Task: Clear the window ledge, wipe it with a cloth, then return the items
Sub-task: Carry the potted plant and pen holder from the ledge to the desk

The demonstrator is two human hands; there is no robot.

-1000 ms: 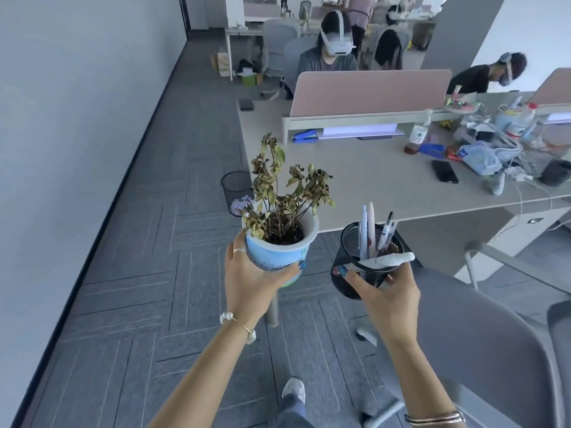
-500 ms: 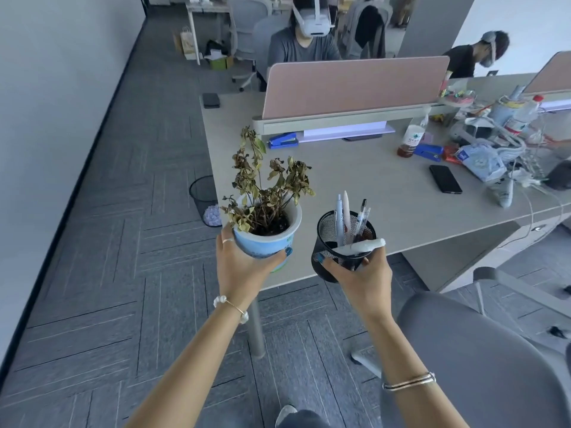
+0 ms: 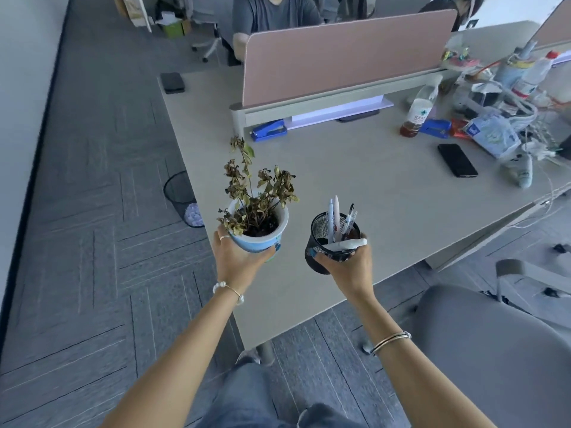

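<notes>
A: Head camera, looking down over my arms. What are my hands doing?

B: Go on, tell me.

A: My left hand [image 3: 238, 257] is wrapped around a plant pot [image 3: 262, 234], white with a blue band, fingers curled under its side and thumb at the front. The plant [image 3: 256, 193] in it is wilted, with brown, dry leaves. My right hand [image 3: 347, 265] grips a black mesh pen holder [image 3: 324, 242] from below and behind, and my thumb pins a white marker [image 3: 347, 244] that lies across the rim. Several pens [image 3: 335, 216] stand upright inside.

B: Where are the two things relative to the desk?

A: Both are held up in the air over the near left corner of the desk [image 3: 355, 168]. The pot is to the left of the holder, close but apart. Neither touches the desktop.

B: What else is on the desk?

A: A pink divider panel [image 3: 343, 54] runs along the far edge. A blue stapler [image 3: 268, 130] sits at its base. Further right are a bottle [image 3: 418, 114] with brown liquid at the bottom, a second blue stapler [image 3: 435, 128], a black phone [image 3: 457, 160] lying flat, and a clutter of bags and cables. Another dark phone [image 3: 172, 82] lies at the far left corner.

B: And the floor?

A: Grey carpet tiles, a mesh waste bin [image 3: 182, 196] beside the desk with crumpled paper in it, and a grey chair [image 3: 491, 344] at my right.
</notes>
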